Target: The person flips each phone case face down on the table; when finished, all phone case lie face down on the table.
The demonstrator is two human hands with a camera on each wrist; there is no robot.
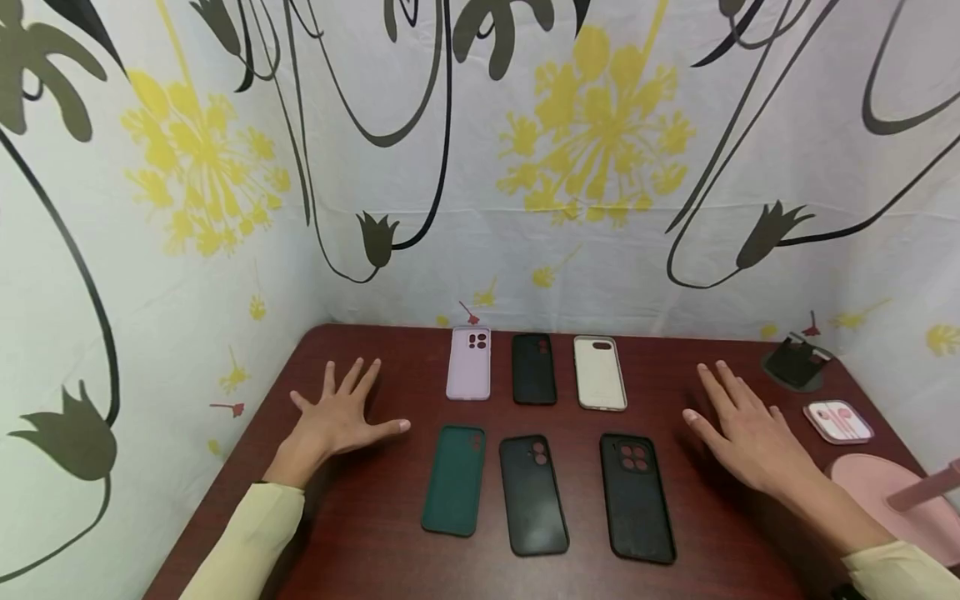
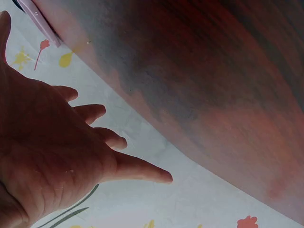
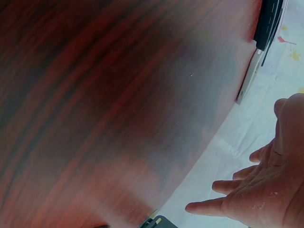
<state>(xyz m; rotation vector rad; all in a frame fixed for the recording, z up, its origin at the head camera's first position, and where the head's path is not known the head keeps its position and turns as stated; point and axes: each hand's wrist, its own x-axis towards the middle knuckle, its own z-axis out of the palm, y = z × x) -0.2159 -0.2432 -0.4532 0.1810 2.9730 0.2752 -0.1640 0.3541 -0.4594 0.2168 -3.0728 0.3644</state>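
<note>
My left hand (image 1: 341,421) is at the table's left side with its fingers spread, holding nothing. On the right side, my right hand (image 1: 750,437) has its fingers extended and also holds nothing. Between them lie phone cases in two rows. The back row has a lilac case (image 1: 468,375), a black case (image 1: 534,379) and a cream case (image 1: 600,379). In front are a green case (image 1: 453,483), a dark grey case (image 1: 534,500) and a black case with a square camera cutout (image 1: 637,508). The green case is the front-row one nearest my left hand.
A dark phone stand (image 1: 797,360) stands at the back right corner. Nearer is a small white-and-pink box (image 1: 838,422), and a pink round base with a post (image 1: 892,504) is beside my right forearm. Patterned cloth (image 1: 480,167) hangs behind the reddish-brown table (image 1: 375,542).
</note>
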